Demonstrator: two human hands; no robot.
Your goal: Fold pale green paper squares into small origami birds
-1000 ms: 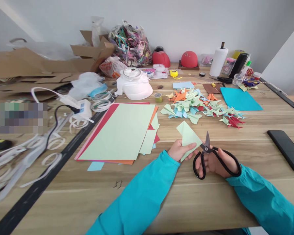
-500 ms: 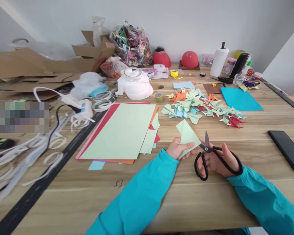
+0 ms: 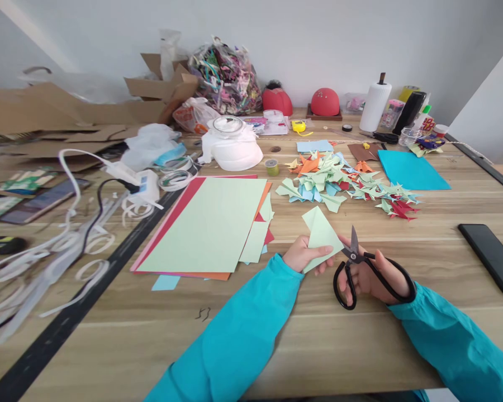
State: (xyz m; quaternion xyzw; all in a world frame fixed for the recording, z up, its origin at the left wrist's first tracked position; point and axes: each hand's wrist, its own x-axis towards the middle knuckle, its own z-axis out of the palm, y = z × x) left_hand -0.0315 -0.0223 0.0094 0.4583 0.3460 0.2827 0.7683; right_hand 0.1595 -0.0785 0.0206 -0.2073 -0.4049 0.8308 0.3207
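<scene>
My left hand [image 3: 302, 255] pinches a folded sheet of pale green paper [image 3: 322, 234] between thumb and fingers, one pointed corner up. Just to its right, my right hand [image 3: 377, 277] has its fingers in the black loop handles of a pair of scissors [image 3: 353, 257]. The scissor blades are spread, and the lower one meets the right corner of the folded paper. Whether it cuts in, I cannot tell. Beyond my hands lies a pile of folded paper pieces [image 3: 329, 173] in green, blue, orange and red. A stack of coloured paper sheets [image 3: 201, 223], pale green on top, lies to the left.
A black phone [image 3: 492, 258] lies at the right. Behind the pile are a turquoise sheet [image 3: 414, 169] and a yellow tape measure [image 3: 298, 127]. A small spool [image 3: 271, 166] stands near the stack. At left are a white power strip [image 3: 145, 187] and loose white strips [image 3: 62, 279].
My hands, the folded paper and the scissors have hardly moved. The view has shifted very slightly.
</scene>
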